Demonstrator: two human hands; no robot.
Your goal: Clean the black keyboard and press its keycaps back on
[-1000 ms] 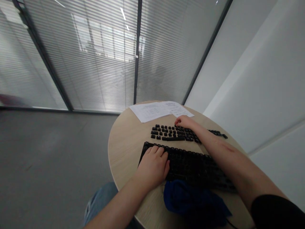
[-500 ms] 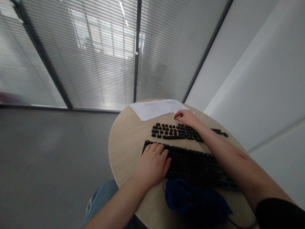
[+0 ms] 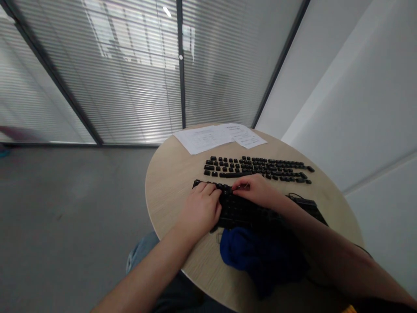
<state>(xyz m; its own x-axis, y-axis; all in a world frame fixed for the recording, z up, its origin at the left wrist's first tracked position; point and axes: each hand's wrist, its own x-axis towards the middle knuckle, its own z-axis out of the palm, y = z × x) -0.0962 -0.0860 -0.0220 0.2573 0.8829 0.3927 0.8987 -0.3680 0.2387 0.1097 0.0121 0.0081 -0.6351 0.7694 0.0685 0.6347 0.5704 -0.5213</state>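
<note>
The person sits at a round wooden table (image 3: 169,182) beside a wall of glass with blinds (image 3: 130,74).

On the left, the left hand (image 3: 200,208) lies palm down on the left end of the black keyboard (image 3: 247,211). Its fingers are bent a little and close together, and they rest on the top left corner of the keyboard; the hand grips nothing that can be seen.

Near the middle, the right hand (image 3: 256,191) is over the upper edge of the same keyboard. Its thumb and forefinger are pressed together in a narrow pinch, but it is too small to tell if a keycap is between them.

Behind the keyboard, the loose black keycaps (image 3: 257,167) lie in rows on the table, near the right hand but apart from it. Further back, two sheets of paper (image 3: 221,137) lie flat at the far edge.

In front of the keyboard, a blue cloth (image 3: 247,254) lies crumpled and touches its near edge. At the right, a thin cable (image 3: 295,195) leaves the keyboard.
</note>
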